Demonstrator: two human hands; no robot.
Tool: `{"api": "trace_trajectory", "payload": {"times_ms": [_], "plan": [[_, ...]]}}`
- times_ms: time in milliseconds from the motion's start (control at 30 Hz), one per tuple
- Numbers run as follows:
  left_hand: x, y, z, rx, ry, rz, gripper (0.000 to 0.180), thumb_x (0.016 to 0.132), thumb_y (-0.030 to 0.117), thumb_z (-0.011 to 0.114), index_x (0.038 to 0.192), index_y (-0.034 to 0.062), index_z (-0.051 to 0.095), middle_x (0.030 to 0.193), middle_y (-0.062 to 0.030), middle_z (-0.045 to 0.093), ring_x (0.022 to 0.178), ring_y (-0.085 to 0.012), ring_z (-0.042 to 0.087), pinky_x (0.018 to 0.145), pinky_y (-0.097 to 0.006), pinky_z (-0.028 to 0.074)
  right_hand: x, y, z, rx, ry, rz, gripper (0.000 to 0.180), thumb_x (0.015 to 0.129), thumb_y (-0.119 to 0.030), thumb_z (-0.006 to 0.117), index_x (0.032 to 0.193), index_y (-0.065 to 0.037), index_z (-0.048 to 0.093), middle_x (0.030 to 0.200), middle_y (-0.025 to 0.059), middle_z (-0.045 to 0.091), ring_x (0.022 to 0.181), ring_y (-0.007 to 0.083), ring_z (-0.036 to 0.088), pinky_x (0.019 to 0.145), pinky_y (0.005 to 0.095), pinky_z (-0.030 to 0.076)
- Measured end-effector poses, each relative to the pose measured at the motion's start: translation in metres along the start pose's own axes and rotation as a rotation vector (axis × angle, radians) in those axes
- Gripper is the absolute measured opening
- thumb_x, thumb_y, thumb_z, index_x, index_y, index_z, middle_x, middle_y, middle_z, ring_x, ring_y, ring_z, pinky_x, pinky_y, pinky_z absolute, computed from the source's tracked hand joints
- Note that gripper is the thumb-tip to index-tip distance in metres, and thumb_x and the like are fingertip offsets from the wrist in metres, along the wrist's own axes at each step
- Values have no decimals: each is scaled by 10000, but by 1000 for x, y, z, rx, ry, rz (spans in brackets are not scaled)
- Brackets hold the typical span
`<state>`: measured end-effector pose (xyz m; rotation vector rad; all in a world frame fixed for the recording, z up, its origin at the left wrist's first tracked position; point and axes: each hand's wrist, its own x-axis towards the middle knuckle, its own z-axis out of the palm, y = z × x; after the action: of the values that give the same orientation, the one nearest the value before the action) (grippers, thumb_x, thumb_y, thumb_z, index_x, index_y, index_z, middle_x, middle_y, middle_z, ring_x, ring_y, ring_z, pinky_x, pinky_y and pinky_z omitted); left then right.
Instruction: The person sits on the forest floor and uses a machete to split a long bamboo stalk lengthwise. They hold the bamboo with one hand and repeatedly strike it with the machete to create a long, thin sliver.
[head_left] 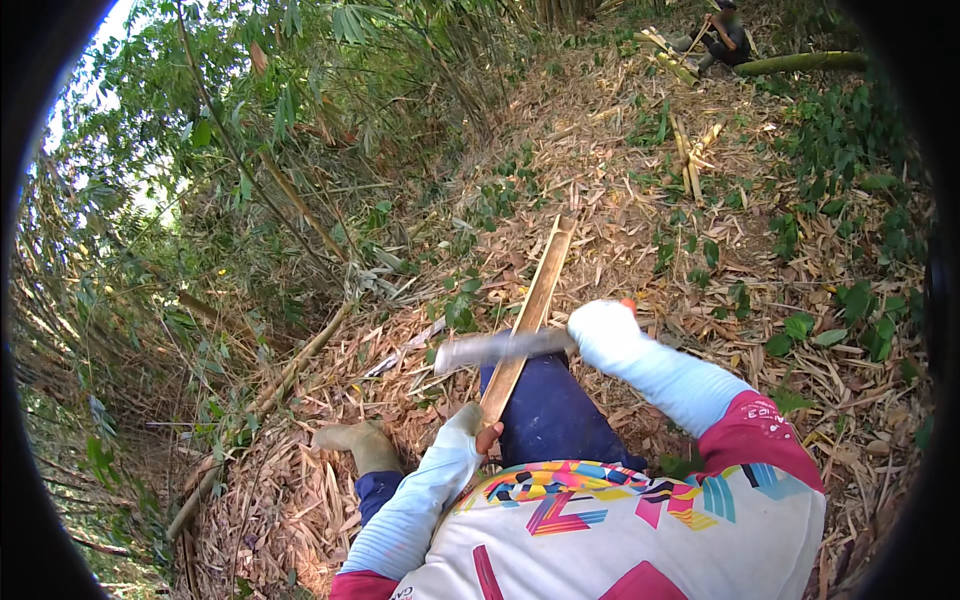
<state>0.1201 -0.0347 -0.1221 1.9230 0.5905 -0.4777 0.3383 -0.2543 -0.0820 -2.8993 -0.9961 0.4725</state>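
A split length of bamboo (547,275) lies slantwise over my dark blue trouser leg (560,415), its hollow inner face turned up. My left hand (470,425) is closed around its near end, with the fingertips showing at the edge. Gripped in my right hand (603,330) is a machete (490,350), its broad grey blade smeared by motion. That blade crosses above the bamboo and points left; whether it touches the bamboo I cannot tell. The machete's handle is mostly hidden inside my fist. Pale blue sleeves cover both my forearms.
Dry bamboo leaves and chips cover the sloping ground. A fallen pole (300,360) runs along the left, beside dense bamboo growth. Split pieces (690,160) lie farther up the slope. Another person (727,40) sits at the far right near a thick green bamboo trunk (805,62).
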Motion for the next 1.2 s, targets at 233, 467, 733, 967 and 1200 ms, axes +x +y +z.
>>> {"api": "trace_trajectory", "payload": {"times_ms": [233,467,733,967,1200], "plan": [[-2,-25,1,-31,90,188,583,867,410,701,1193,-52,558,1071,-245,659,1010,-343,639,892,-385,478,10,17,4,142,180,78,171,873,-188,582,852,-72,704,838,159,708,823,351,700,727,455,536],[-47,13,-7,-247,-65,17,558,880,447,684,1182,-10,580,1072,-190,665,956,-267,625,875,-364,471,34,64,2,178,367,188,173,864,-158,573,959,-43,661,847,172,687,843,357,691,738,452,536],[-38,-36,-2,-166,-34,33,505,880,402,704,1161,-2,589,907,-110,644,834,-176,580,769,-297,462,21,22,-22,-44,97,11,152,818,-155,632,898,-74,733,905,174,721,884,325,711,774,441,548],[-48,-36,-3,-155,-12,198,588,874,301,727,1286,-66,523,1071,-145,664,967,-216,636,864,-313,484,71,169,55,341,219,669,233,851,-141,609,1050,-36,672,1055,256,684,1039,427,652,871,461,519],[-35,-38,-5,-299,-112,84,537,827,322,757,1183,-24,553,939,-65,613,866,-161,559,769,-295,456,-7,115,160,259,-249,679,296,877,-169,564,1087,-24,714,1125,188,699,1079,383,659,904,414,521]]}}
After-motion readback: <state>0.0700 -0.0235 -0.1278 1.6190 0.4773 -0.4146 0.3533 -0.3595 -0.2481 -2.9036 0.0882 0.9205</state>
